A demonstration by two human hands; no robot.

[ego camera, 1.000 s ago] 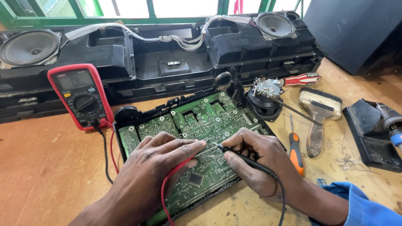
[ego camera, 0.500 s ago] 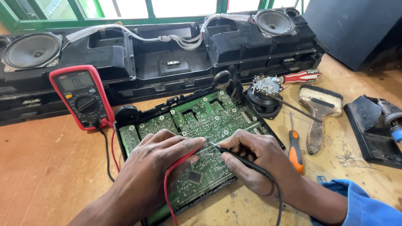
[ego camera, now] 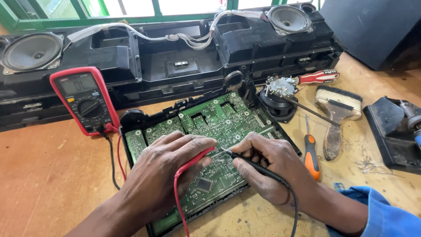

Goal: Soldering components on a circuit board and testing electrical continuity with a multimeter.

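At six o'clock on green circuit board (ego camera: 219, 127): left hand (ego camera: 169, 169) pinching red probe (ego camera: 195, 160), right hand (ego camera: 267, 169) gripping black probe (ego camera: 252, 164); best kept steady, tips apart.

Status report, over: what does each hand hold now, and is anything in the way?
Left hand pins red probe, right hand black probe. Tips on green circuit board. Nothing between them.

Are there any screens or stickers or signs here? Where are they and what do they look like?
Multimeter: stands left of the green circuit board, leaning on the black speaker housing; red case, dark face, round dial.
Its screen: at the top of the meter; small grey rectangle with dark characters.
Small label: middle of the housing; tiny pale rectangle, too small to make out.
No packages or signs show.
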